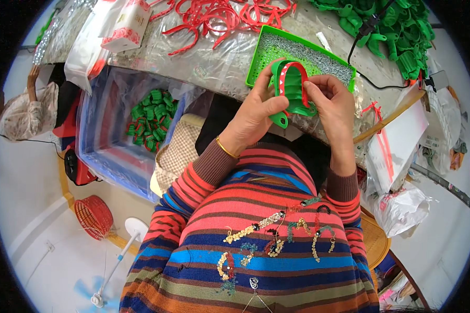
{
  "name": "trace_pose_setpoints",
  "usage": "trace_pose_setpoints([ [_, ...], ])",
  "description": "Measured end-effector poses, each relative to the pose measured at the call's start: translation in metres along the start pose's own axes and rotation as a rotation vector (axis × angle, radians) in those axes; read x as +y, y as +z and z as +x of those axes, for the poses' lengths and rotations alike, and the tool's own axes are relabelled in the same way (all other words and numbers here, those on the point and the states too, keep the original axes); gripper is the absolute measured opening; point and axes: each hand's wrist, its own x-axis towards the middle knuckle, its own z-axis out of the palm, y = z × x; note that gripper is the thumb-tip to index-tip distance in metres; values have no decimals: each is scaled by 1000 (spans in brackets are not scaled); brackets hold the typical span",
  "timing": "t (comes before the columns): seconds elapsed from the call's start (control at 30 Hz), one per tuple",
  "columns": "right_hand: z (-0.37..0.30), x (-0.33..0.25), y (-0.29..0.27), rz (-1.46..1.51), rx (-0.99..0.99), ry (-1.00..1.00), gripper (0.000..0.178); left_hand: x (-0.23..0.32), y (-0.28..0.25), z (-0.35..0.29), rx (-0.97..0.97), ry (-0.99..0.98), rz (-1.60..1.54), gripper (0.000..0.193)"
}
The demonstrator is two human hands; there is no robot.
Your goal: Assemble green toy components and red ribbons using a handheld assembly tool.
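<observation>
My left hand [258, 107] grips a green plastic piece [292, 96] from the left side, over the table's near edge. A curved red strip with white teeth [293, 70] arches over the top of that green piece. My right hand [333, 99] pinches the red strip and the green piece from the right. Both hands sit just in front of a green tray [261, 52] filled with small silvery parts. A gold bangle circles my left wrist.
A heap of red curved strips [219, 18] lies at the table's back, a pile of green pieces [397, 26] at the back right. A clear bin [115, 146] with finished green and red pieces stands at my left, a red basket [93, 216] and fan on the floor.
</observation>
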Motion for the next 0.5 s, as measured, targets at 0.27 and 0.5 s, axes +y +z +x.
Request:
trace_pose_setpoints([
  [0.27, 2, 3, 0, -6, -12, 31, 16, 1, 6, 2, 35, 74, 184, 80],
  [0.5, 7, 11, 0, 89, -65, 4, 14, 2, 3, 5, 42, 50, 115, 74],
])
